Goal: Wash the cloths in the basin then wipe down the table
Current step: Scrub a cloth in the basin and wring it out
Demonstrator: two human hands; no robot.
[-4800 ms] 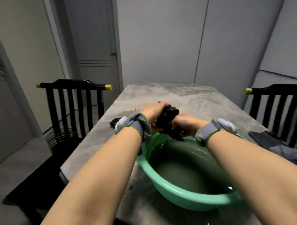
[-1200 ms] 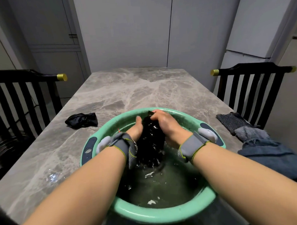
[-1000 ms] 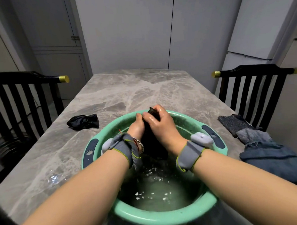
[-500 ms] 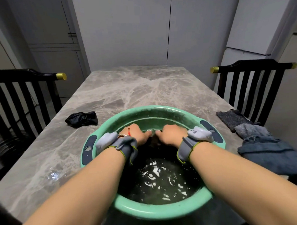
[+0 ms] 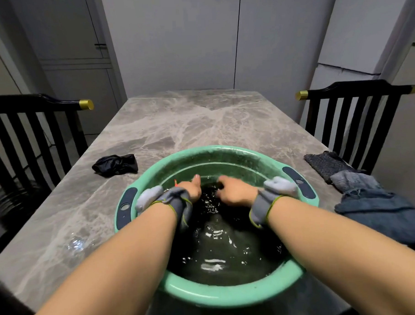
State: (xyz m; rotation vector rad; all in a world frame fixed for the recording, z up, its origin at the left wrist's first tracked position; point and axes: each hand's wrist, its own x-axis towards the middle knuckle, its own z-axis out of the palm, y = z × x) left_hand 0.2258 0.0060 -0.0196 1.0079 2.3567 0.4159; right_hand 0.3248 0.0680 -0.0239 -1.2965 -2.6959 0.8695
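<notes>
A green basin (image 5: 222,296) full of dark water stands at the near end of the marble table (image 5: 188,120). Both my hands are down in the water at its far side. My left hand (image 5: 191,187) and my right hand (image 5: 235,190) grip a black cloth (image 5: 209,195) between them; most of it is under the rippling water. A second black cloth (image 5: 116,165) lies crumpled on the table left of the basin. Dark grey and blue cloths (image 5: 360,188) are piled at the table's right edge.
Black slatted chairs stand at the left (image 5: 32,141) and right (image 5: 352,117) sides of the table. A small puddle of water (image 5: 74,244) lies on the tabletop left of the basin. Grey cabinet doors close off the far end.
My hands held the black cloth up above the water a second ago. They have since pushed it down into the water and moved slightly apart; the water is splashing.
</notes>
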